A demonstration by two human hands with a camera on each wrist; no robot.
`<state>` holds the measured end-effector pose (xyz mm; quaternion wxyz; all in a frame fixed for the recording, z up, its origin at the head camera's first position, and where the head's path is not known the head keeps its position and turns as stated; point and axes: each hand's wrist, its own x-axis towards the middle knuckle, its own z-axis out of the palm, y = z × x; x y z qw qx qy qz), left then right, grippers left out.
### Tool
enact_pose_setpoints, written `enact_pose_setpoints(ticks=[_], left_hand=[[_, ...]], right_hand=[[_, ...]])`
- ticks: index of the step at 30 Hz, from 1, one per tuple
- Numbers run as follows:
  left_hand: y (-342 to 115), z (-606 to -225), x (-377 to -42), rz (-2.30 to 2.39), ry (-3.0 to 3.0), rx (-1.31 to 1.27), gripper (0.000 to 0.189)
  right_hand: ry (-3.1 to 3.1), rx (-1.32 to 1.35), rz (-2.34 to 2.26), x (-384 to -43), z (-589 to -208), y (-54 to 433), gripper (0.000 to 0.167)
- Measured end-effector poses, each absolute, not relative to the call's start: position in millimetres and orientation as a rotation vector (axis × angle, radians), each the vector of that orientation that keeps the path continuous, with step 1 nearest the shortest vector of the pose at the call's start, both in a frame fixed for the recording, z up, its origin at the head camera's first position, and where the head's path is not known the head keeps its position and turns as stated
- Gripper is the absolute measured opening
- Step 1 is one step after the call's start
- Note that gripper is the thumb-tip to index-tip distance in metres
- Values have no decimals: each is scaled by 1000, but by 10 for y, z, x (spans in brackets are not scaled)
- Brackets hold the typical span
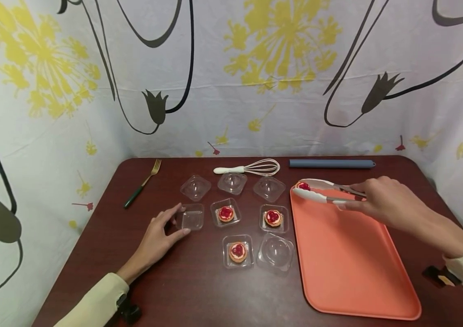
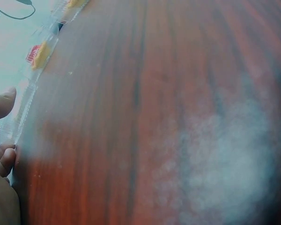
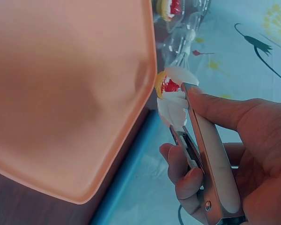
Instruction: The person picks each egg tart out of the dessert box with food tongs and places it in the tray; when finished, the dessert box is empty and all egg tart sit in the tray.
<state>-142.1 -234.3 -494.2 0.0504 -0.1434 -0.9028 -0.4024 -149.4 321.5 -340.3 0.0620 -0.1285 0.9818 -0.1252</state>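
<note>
With my right hand [image 1: 391, 202] I grip metal tongs [image 1: 343, 200] with white tips. Between those tips sits a small red-topped tart [image 1: 303, 185], over the far left corner of the orange tray [image 1: 354, 268]; the right wrist view also shows the tart [image 3: 170, 85] between the tips. My left hand [image 1: 155, 240] holds an empty clear plastic container [image 1: 192, 217] by its left side, thumb at the near edge and fingers at the far one. Beside it, three open containers each hold a tart: one [image 1: 226, 214] close by, one [image 1: 273, 218] near the tray, one [image 1: 238, 252] nearer me.
Clear domed lids stand behind the containers, left [image 1: 195, 187], middle [image 1: 232, 182] and right [image 1: 269, 188]; another lid [image 1: 276, 252] lies by the tray. At the back are a white whisk [image 1: 252, 168] and a blue-grey bar [image 1: 331, 164]. A green-handled fork [image 1: 143, 183] lies left.
</note>
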Motion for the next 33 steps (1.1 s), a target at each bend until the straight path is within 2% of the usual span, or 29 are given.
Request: enact_pose_setpoints(ticks=[8,13,19,23,30,33], left_hand=[[-2330,-4940,-1427,-1259,-2721,-454,78],[-2327,-4932,-1418,-1267,-2724,-450,79],[-2325,-4918,-1427,-1266,-2717,-442,78],[-2321,-4922,-1438,-1264,-2715,-442,77],[-2322,-4915,-1438,-1272,-2707,-445,77],[-2322,-4912,-1436,-1270,-2717,-439,78]], right_hand=[[2968,-366,-355,-1488,-3486,3234,37],[2963,-394,-336,-1504,-3520,3258,36],[2962,-413,-315,-1508,-3546,3265,24],[2967,-426,-299,-1505,-3550,3265,23],[2972,-410,-255,-1524,-3561,3290,36],[2971,-410,-259,-1536,-3564,3311,36]])
